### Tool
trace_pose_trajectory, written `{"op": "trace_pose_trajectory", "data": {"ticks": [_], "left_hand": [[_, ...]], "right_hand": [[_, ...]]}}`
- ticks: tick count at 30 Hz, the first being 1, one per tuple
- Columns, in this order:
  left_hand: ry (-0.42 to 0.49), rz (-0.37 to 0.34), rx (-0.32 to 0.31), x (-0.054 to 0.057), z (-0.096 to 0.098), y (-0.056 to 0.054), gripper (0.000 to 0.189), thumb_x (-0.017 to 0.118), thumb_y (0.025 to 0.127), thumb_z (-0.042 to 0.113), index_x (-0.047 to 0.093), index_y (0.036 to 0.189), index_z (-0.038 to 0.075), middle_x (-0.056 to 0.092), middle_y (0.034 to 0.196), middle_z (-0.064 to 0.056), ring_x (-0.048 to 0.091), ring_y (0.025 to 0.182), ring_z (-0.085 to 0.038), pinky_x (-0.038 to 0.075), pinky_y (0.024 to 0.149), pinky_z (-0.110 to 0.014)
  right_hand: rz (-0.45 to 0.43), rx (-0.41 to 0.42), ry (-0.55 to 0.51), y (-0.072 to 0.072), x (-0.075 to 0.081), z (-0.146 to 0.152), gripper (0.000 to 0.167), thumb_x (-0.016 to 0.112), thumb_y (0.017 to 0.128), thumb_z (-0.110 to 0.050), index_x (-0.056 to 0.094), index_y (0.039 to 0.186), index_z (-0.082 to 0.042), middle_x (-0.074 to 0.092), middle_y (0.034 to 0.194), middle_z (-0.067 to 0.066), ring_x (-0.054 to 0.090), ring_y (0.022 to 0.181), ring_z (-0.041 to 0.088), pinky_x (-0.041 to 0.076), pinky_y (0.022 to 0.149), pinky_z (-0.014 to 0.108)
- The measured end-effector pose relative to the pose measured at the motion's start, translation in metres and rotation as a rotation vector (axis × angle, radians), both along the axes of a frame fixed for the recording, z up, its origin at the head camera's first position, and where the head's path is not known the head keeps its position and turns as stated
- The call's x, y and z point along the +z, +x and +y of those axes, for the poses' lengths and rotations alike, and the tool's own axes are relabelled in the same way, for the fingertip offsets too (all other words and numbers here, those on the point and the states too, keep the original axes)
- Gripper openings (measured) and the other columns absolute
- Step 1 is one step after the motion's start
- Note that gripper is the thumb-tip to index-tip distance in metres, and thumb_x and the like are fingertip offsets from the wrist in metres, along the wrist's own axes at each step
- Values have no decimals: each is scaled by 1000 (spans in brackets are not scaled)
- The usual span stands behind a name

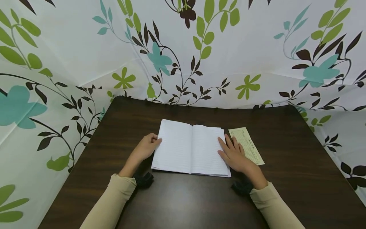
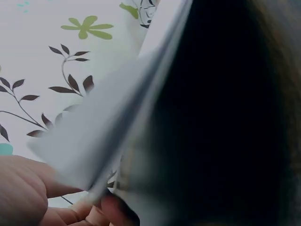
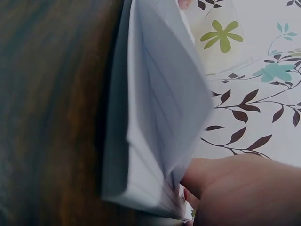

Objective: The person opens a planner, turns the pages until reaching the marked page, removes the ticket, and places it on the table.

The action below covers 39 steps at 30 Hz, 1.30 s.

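An open notebook [image 1: 177, 149] with white pages, faintly ruled on the right, lies on the dark wooden table. At its left edge my left hand [image 1: 147, 145] pinches the pages between thumb and curled fingers. The left wrist view has this hand [image 2: 23, 193] at the corner of lifted, blurred pages [image 2: 113, 103]. My right hand [image 1: 235, 156] rests on the right page's outer edge, its fingers spread and fairly straight. In the right wrist view the thumb of that hand [image 3: 249, 188] touches the edge of a bowed page [image 3: 178, 89].
A pale yellow printed slip [image 1: 250, 148] lies just right of the notebook, partly behind the right hand. The brown table [image 1: 183, 200] stretches around both. Behind it hangs a white cloth [image 1: 94, 57] with leaf and flower prints. Dark bands [image 1: 144, 180] circle the wrists.
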<state>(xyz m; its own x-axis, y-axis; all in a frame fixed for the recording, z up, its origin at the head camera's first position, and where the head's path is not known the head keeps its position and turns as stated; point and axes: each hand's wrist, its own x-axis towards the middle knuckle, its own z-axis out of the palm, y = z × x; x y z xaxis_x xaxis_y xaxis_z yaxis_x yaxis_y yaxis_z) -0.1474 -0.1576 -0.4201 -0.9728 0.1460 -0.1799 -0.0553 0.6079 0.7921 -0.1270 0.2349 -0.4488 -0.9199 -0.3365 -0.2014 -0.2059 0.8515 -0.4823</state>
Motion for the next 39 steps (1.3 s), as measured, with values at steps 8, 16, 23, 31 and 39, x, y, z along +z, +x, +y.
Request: {"op": "trace_pose_trajectory", "data": {"ticks": [8, 16, 23, 31, 39], "left_hand": [[78, 83, 25, 18, 6, 1, 28, 56, 107, 22, 64, 116, -4, 66, 91, -11, 56, 62, -16, 50, 56, -29], [145, 124, -42, 48, 32, -5, 22, 54, 104, 24, 63, 107, 4, 63, 83, -6, 53, 48, -19, 52, 48, -33], [103, 131, -188, 76, 73, -14, 17, 49, 100, 19, 60, 95, 8, 59, 67, -7, 60, 48, -32, 52, 49, -34], [41, 90, -355, 86, 136, -26, 20, 50, 102, 22, 54, 88, 9, 61, 64, -7, 71, 61, -41, 49, 47, -28], [-132, 99, -395, 78, 194, -29, 22, 52, 101, 23, 54, 83, 10, 59, 65, -3, 68, 49, -19, 44, 45, -24]], "right_hand": [[-16, -3, 4, -2, -4, 2, 72, 34, 111, -53, 14, 169, -15, -8, 176, 20, -18, 159, 49, -10, 121, 73], [-18, -8, -14, -4, -5, 5, 71, 35, 112, -48, 12, 169, -12, -8, 176, 18, -18, 160, 46, -10, 122, 72], [-9, -26, -27, -3, -6, 6, 72, 39, 112, -42, 11, 168, -5, -5, 177, 17, -17, 161, 45, -9, 123, 71], [-17, -39, -104, -2, 6, 7, 70, 40, 112, -36, 16, 166, 2, 2, 175, 23, -11, 160, 49, -4, 122, 73], [-130, -35, -259, -7, 17, 18, 67, 15, 115, -42, 11, 166, 1, 0, 176, 21, -18, 160, 46, -10, 123, 72]]}}
